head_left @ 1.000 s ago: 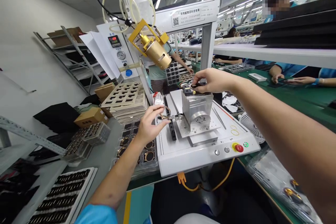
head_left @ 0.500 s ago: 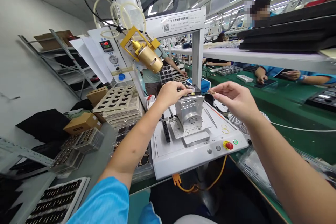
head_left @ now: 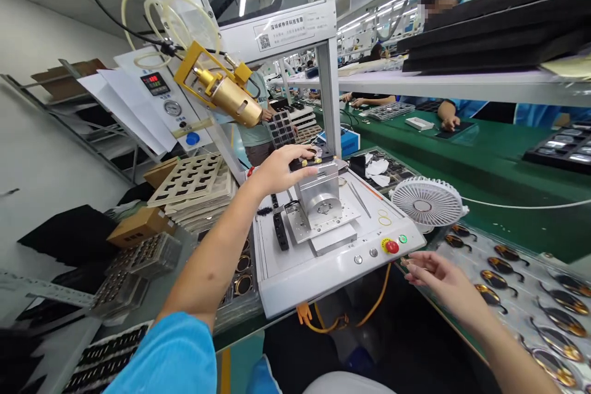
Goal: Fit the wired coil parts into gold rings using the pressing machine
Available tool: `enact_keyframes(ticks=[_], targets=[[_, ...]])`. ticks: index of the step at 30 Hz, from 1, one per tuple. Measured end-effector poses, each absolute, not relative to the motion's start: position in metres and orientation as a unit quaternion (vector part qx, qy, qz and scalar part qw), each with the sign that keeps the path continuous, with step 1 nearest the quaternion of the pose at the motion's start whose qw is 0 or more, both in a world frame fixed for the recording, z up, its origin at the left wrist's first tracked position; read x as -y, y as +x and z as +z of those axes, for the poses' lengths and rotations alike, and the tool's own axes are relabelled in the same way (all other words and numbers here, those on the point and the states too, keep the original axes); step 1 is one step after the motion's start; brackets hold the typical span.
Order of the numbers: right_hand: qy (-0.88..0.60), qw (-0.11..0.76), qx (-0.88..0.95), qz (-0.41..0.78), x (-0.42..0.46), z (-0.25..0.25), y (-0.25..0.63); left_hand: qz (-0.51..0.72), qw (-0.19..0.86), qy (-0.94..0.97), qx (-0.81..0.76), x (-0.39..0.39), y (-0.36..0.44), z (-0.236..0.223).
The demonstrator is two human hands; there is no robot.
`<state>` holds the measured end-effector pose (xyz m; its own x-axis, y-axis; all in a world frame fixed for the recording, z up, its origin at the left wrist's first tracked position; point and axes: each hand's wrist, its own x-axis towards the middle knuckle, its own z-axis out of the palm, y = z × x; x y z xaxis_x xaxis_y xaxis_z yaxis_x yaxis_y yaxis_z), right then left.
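At a white benchtop dispensing machine on a green-topped workbench, the left hand reaches over a machined aluminium block, its fingers curved down onto a small dark part on top; whether they grip it or only rest there, I cannot tell. The right hand is empty, fingers loosely spread, and hovers near the machine's front edge above a clear plastic tray of dark, gold-rimmed oval pieces. On the machine deck lie slim tweezers and a black slotted jig. The front panel carries a red emergency-stop button and a green button. A white desk fan stands behind the right corner. Overhead, a brass-coloured cylinder sits in a yellow bracket. The crossbar label has a QR code and Chinese text, with 科技有限 legible. A temperature controller shows red digits too small to read. A co-worker in a teal shirt stands beyond the machine, near a blue box.
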<state>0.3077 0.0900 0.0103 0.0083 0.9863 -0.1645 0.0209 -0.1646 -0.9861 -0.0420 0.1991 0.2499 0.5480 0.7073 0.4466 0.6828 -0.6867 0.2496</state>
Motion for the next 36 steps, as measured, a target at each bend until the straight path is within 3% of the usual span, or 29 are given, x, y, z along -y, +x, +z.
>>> enact_keyframes(ticks=[4,10,13,16,18,22,26,32,36], targets=[[-0.558,0.424,0.487,0.522,-0.097,-0.009,0.309,0.24,-0.005,0.875,-0.42,-0.195,-0.035,0.245],[-0.607,0.287,0.659,0.34,-0.104,-0.026,0.296,0.249,-0.002,0.879,-0.407,-0.189,-0.044,0.233],[-0.623,0.253,0.679,0.296,-0.101,-0.033,0.288,0.351,-0.02,0.852,-0.387,-0.159,-0.044,0.212],[-0.629,0.259,0.681,0.272,-0.099,-0.035,0.286,0.526,-0.01,0.788,-0.32,-0.111,-0.031,0.161],[-0.626,0.274,0.674,0.28,-0.1,-0.03,0.288,0.56,0.086,0.773,-0.285,-0.078,-0.017,0.111],[-0.588,0.308,0.658,0.356,-0.087,-0.013,0.293,0.5,0.415,0.631,-0.423,-0.028,0.019,0.006],[-0.463,0.376,0.673,0.437,-0.047,-0.004,0.275,0.479,0.653,0.437,-0.393,0.002,0.045,-0.049],[-0.389,0.476,0.677,0.405,-0.006,-0.022,0.233,0.507,0.739,0.349,-0.274,0.008,0.054,-0.047],[-0.372,0.435,0.739,0.355,-0.023,-0.012,0.251,0.509,0.727,0.339,-0.311,0.003,0.054,-0.046]])
